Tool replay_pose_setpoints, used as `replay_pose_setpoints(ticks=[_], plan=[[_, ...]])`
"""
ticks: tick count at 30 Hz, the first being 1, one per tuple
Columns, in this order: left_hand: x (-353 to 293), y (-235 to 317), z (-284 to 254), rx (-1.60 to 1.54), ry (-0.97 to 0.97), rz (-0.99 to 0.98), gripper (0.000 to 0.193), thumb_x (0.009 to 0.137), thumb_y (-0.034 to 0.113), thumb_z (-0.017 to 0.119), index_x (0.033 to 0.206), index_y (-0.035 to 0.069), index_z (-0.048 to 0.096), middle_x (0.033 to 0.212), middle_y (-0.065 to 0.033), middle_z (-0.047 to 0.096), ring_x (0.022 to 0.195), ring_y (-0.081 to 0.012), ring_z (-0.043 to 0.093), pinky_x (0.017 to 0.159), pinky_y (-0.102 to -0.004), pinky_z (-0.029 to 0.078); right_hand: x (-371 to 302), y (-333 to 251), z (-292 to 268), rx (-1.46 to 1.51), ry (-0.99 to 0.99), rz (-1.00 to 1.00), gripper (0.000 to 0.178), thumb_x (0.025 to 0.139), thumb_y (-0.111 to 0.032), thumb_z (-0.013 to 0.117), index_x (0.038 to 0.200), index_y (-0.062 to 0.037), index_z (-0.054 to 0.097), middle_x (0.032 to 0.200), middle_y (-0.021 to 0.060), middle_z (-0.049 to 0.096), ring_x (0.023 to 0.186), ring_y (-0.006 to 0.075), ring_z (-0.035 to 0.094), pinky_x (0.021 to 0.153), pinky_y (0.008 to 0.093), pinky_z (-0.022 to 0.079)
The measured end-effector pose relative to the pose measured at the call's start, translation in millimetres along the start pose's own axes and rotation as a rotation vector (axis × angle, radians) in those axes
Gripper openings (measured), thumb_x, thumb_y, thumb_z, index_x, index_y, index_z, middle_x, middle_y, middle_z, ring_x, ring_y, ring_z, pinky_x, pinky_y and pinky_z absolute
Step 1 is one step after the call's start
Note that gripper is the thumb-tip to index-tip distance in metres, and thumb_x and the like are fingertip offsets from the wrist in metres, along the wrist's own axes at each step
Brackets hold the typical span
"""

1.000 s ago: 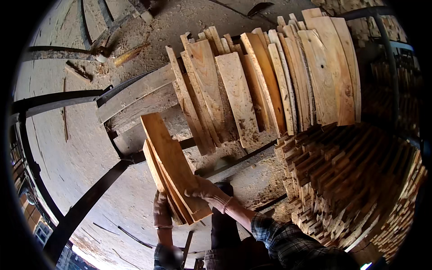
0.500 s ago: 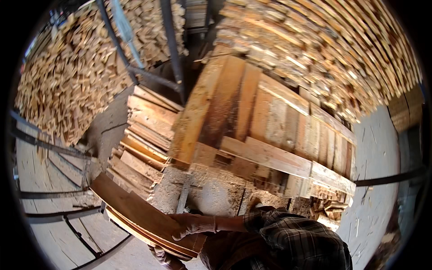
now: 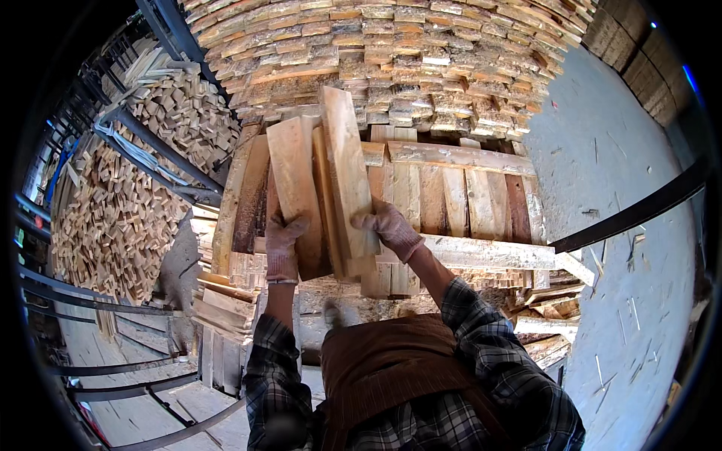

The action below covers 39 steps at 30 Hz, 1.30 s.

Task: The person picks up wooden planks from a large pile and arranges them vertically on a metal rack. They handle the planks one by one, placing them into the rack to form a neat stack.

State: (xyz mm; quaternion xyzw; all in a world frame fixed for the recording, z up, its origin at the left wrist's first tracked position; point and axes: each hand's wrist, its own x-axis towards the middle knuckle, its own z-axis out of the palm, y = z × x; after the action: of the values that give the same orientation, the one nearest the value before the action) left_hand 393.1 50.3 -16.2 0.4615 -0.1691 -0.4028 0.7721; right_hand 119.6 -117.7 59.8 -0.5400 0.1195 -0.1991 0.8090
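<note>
Several wooden boards are held in a loose bundle between my gloved hands, their long sides pointing away from me. My left hand grips the bundle's left side near its close end, with the thumb over a broad board. Against the right side, my right hand closes on a narrower, paler board. Gaps show between the boards at the far end, where they fan apart slightly. Below the bundle lies a layer of side-by-side planks, which the boards partly hide.
A tall stack of sawn boards rises beyond the planks. Heaps of short wood pieces fill the left, behind dark metal bars. More boards lie at near left. On the right, a dark metal bar crosses above the grey floor.
The boards have moved from low on the left to in front of me, over the planks. Both hands now grip the bundle's opposite sides, and my view has turned.
</note>
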Motion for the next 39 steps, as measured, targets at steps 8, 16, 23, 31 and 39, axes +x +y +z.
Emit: replay_pose_setpoints(ticks=[8,16,23,31,39], plan=[[39,5,126,0.669,0.005,-0.290,0.052,0.078,0.025,0.080,0.117,-0.004,0.061,0.105,-0.0123,0.068,0.093,-0.0223,0.063,0.081,-0.0357,0.050,-2,16,-59,-0.288,0.512,0.073,0.035,0.084,-0.011,0.062,0.117,-0.0005,0.061,0.093,0.0092,0.067,0.080,0.0143,0.062,0.071,0.0271,0.052],[75,20,45,0.914,0.049,-0.275,0.042,0.073,0.023,0.079,0.101,-0.005,0.066,0.096,-0.0135,0.068,0.086,-0.0213,0.063,0.075,-0.0366,0.049,-78,-37,-87,-0.166,0.742,0.026,0.045,0.079,-0.005,0.060,0.123,0.0033,0.059,0.099,0.0057,0.067,0.083,0.0125,0.061,0.074,0.0255,0.050],[66,23,34,0.837,0.061,-0.145,0.035,0.075,0.013,0.074,0.102,-0.004,0.061,0.093,-0.0116,0.066,0.077,-0.0186,0.063,0.070,-0.0326,0.052,-98,-25,-118,-1.769,0.956,0.380,0.056,0.079,-0.029,0.070,0.129,-0.0101,0.054,0.104,0.0159,0.064,0.094,0.0341,0.062,0.079,0.0426,0.050],[62,68,-57,0.503,0.043,-0.218,0.033,0.078,0.000,0.067,0.110,-0.002,0.058,0.099,-0.0098,0.065,0.083,-0.0176,0.062,0.073,-0.0284,0.053,13,31,-4,-1.213,0.762,0.325,0.073,0.079,-0.031,0.072,0.139,-0.0008,0.042,0.117,0.0303,0.059,0.111,0.0430,0.058,0.093,0.0433,0.047],[62,72,-57,0.565,0.036,-0.317,0.045,0.080,0.009,0.068,0.120,-0.005,0.054,0.105,-0.0095,0.064,0.093,-0.0200,0.062,0.087,-0.0300,0.048,58,102,11,-0.934,0.828,-0.025,0.053,0.083,-0.016,0.058,0.134,-0.0077,0.047,0.102,0.0282,0.063,0.093,0.0447,0.061,0.079,0.0480,0.051]])
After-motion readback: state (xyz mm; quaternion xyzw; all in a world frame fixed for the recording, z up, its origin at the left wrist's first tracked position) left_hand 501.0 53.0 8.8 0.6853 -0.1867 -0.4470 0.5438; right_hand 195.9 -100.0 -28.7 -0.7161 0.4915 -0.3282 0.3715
